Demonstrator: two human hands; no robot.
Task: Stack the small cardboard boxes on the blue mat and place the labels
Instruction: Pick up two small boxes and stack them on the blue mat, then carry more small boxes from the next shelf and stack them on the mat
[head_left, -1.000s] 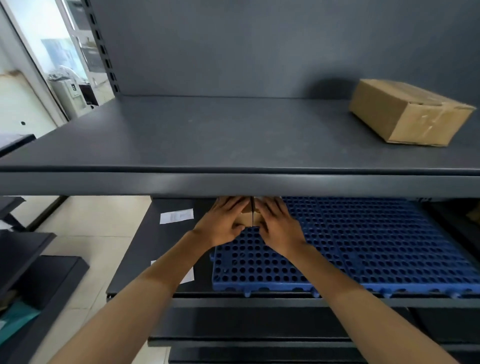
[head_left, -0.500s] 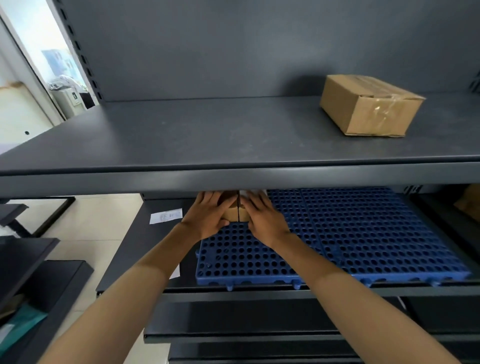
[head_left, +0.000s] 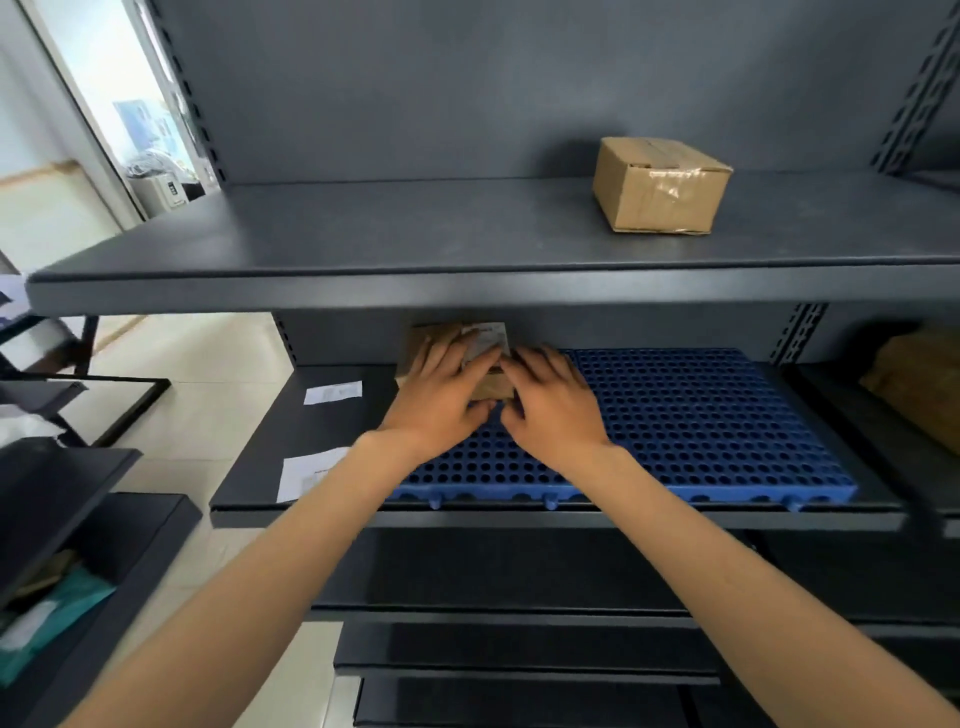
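Note:
A small cardboard box (head_left: 492, 385) stands at the back left corner of the blue perforated mat (head_left: 701, 415) on the lower shelf. A white label (head_left: 488, 336) lies on the box's top. My left hand (head_left: 441, 400) lies flat over the box's top and left side, fingers spread. My right hand (head_left: 553, 405) presses against its right side. Most of the box is hidden by both hands. A larger taped cardboard box (head_left: 660, 187) sits on the upper shelf, to the right.
Two white paper labels (head_left: 332, 392) (head_left: 306, 470) lie on the dark shelf left of the mat. The upper shelf's front edge (head_left: 467, 293) hangs just above the hands. A brown package (head_left: 919, 384) sits in the neighbouring bay on the right. Low dark shelves stand at the left.
The view has shifted, so the small box and its label now show below the upper shelf's edge. Both hands stay on the box, in almost the same place on the mat.

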